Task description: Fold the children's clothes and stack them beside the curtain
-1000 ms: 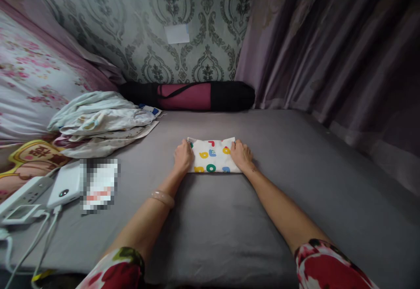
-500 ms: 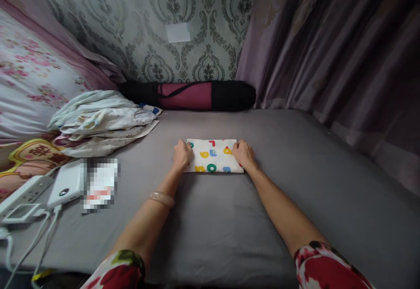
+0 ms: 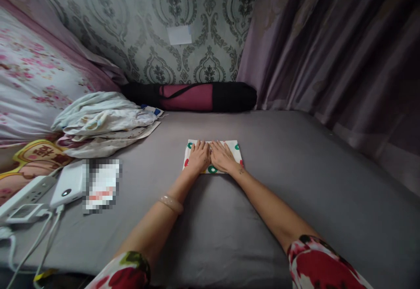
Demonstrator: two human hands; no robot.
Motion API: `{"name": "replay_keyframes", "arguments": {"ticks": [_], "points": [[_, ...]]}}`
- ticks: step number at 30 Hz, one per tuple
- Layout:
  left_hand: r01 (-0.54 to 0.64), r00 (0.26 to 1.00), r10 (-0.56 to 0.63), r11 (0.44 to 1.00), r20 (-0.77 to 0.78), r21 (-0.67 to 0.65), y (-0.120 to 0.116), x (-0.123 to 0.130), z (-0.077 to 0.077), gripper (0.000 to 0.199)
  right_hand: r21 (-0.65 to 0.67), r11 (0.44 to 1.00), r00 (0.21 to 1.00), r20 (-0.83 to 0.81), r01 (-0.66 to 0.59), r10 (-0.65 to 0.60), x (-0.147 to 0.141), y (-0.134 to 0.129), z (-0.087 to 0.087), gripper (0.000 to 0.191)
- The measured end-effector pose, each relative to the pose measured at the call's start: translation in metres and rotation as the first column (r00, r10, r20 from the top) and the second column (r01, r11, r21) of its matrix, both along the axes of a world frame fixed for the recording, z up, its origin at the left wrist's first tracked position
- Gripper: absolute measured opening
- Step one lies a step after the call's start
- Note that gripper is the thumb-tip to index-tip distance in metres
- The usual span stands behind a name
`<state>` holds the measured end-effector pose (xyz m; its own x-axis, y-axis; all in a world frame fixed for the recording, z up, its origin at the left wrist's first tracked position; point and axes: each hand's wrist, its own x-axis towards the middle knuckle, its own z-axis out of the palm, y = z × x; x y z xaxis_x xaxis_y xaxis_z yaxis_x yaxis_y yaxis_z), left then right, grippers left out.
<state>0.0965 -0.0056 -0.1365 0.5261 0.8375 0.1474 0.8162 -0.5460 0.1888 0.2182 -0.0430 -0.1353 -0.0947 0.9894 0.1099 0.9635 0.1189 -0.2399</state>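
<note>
A folded white cloth (image 3: 236, 154) printed with colourful letters lies flat on the grey bed sheet (image 3: 226, 219). My left hand (image 3: 200, 155) rests palm down on its left half, fingers stretched toward the far edge. Beside it, almost touching at the middle, my right hand (image 3: 223, 155) lies flat on the right half. Both palms hide much of the print. A pale bangle circles my left wrist.
At the left are a heap of crumpled cloths (image 3: 108, 120), a power strip (image 3: 33, 192), a white power bank (image 3: 70, 181) with cables, and a blurred packet (image 3: 101, 186). A black and maroon long bag (image 3: 187, 97) lies along the wall. Curtains (image 3: 295, 52) hang at right.
Both hands have left the cloth's left and right edges and come inward to its middle. Their fingers have gone from pinched to stretched flat. The cloth has stayed in place.
</note>
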Motion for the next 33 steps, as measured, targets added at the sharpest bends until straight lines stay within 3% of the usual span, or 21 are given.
{"name": "replay_keyframes", "arguments": {"ticks": [6, 13, 20, 28, 33], "points": [[-0.056, 0.998, 0.056, 0.998, -0.026, 0.005, 0.000, -0.006, -0.005, 0.049, 0.010, 0.999, 0.999, -0.012, 0.036, -0.036, 0.002, 0.000, -0.005, 0.054], [-0.165, 0.986, 0.165, 0.986, -0.001, 0.019, 0.001, -0.009, -0.011, 0.060, -0.008, 0.984, 0.984, -0.024, 0.177, -0.177, 0.001, -0.004, -0.002, 0.056], [-0.292, 0.956, 0.292, 0.956, -0.017, -0.022, 0.002, -0.010, -0.010, 0.064, 0.012, 0.958, 0.958, -0.017, 0.287, -0.287, 0.006, 0.000, -0.012, 0.060], [-0.316, 0.949, 0.316, 0.949, 0.004, 0.015, 0.006, -0.016, -0.016, 0.066, 0.012, 0.911, 0.911, -0.007, 0.413, -0.413, 0.017, -0.002, -0.014, 0.061], [-0.228, 0.974, 0.228, 0.973, -0.016, -0.043, 0.013, -0.031, -0.016, 0.066, -0.055, 0.919, 0.920, 0.011, 0.391, -0.391, 0.028, -0.007, -0.011, 0.062]]}}
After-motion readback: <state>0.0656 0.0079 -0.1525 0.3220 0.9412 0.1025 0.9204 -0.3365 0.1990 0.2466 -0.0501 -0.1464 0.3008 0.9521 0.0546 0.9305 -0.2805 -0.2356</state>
